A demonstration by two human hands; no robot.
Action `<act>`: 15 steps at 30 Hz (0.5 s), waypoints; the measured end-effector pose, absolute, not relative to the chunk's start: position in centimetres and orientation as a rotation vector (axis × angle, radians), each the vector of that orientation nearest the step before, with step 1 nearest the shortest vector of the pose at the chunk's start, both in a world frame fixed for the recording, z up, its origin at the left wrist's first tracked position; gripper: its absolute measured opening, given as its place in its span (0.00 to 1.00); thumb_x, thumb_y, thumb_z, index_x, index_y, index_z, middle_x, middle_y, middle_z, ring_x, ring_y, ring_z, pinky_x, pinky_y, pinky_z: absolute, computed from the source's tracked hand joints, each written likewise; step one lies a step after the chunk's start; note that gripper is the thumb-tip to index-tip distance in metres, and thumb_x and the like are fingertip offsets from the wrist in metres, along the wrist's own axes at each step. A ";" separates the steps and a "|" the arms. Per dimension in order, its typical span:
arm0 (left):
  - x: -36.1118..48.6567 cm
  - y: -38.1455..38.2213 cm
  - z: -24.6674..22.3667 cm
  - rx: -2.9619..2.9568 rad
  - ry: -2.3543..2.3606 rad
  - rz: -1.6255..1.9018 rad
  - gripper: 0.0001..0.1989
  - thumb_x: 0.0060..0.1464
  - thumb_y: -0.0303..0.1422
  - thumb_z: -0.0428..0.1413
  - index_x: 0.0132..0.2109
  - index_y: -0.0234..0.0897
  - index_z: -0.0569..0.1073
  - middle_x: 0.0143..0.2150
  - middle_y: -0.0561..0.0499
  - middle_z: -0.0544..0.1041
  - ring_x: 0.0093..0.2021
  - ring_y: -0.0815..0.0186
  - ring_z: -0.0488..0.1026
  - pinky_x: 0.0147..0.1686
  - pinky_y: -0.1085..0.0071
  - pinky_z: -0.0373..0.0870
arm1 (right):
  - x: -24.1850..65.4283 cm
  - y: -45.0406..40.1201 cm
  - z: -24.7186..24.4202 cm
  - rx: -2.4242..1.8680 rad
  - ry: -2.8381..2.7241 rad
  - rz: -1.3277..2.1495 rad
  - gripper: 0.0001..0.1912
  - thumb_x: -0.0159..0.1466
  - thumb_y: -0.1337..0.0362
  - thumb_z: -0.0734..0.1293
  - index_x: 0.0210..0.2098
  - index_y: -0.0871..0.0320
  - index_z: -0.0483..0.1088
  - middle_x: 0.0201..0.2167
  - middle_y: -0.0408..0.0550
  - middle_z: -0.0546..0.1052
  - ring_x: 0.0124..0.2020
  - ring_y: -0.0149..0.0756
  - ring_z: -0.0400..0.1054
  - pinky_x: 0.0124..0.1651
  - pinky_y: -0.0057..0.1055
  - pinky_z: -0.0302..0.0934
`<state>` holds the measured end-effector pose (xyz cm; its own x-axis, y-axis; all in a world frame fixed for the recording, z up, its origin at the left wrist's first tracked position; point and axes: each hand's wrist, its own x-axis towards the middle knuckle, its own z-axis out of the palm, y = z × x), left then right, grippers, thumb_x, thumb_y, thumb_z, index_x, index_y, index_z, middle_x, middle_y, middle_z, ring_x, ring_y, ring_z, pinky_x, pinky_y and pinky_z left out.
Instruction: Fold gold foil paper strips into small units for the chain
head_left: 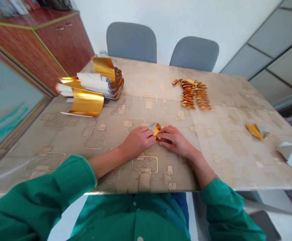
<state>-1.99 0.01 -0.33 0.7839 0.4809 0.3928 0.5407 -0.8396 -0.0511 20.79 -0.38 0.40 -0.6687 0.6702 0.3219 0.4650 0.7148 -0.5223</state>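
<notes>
A: Where's the piece being worked on?

B: Near the middle of the desk [226, 160], a folded gold foil piece [157, 131] with a pale back sits between the left hand [137, 142] and the right hand [174, 142], its tip pointing toward 12 o'clock.

A: And the fingers [167, 133]?

B: On both hands they're pressed together and curled inward, pinching the piece from either side. The thumbs are out of sight behind the hands, so I can't tell exactly where they bear.

A: What could go wrong from here?

B: That foil looks springy, so a slack pinch could let the fold open. If the fingers slid while pressing, the crease could end up crooked, and too much force at the narrow tip might tear or scuff the shiny face.

A: Anything risky around the hands?

B: At about 10 o'clock, there's a stack of curled gold-and-white sheets [93, 87]. It looks loose enough to slump if a green sleeve [70, 180] caught it. Around 1 o'clock, the rows of folded gold pieces [195, 94] overlap closely, so one knock could scatter them.

A: Further right?

B: A lone folded gold piece [256, 131] lies near 3 o'clock. Past it, white-backed pieces [290, 155] sit close to the desk's edge, where a careless reach could push them off.
</notes>
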 end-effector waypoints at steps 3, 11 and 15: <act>-1.9 0.0 -0.4 -2.780 -0.819 -0.540 0.11 0.65 0.29 0.52 0.34 0.35 0.74 0.32 0.49 0.75 0.35 0.63 0.71 0.37 0.67 0.66 | 21.0 -0.3 0.4 -0.858 -2.434 0.548 0.13 0.65 0.64 0.68 0.50 0.52 0.75 0.43 0.51 0.76 0.43 0.40 0.66 0.47 0.40 0.64; -1.9 0.1 -0.7 -2.806 -0.935 -0.703 0.13 0.66 0.30 0.50 0.37 0.34 0.77 0.34 0.47 0.78 0.36 0.64 0.72 0.38 0.68 0.68 | 20.7 -0.4 0.1 -0.912 -2.436 0.418 0.11 0.68 0.65 0.66 0.49 0.53 0.74 0.44 0.51 0.77 0.43 0.40 0.66 0.46 0.40 0.64; -2.6 -0.5 0.1 -2.837 -0.904 -0.734 0.14 0.68 0.32 0.49 0.38 0.35 0.77 0.36 0.47 0.78 0.38 0.64 0.73 0.40 0.68 0.69 | 20.4 -0.5 -0.1 -0.927 -2.417 0.387 0.10 0.70 0.64 0.63 0.41 0.55 0.76 0.39 0.51 0.77 0.40 0.38 0.66 0.44 0.38 0.64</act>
<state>-2.59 -0.49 0.12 0.7121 0.5265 0.4644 0.5622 -0.8239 0.0721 20.37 -0.48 -0.06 -0.6319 0.6841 0.3643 0.5360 0.7252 -0.4322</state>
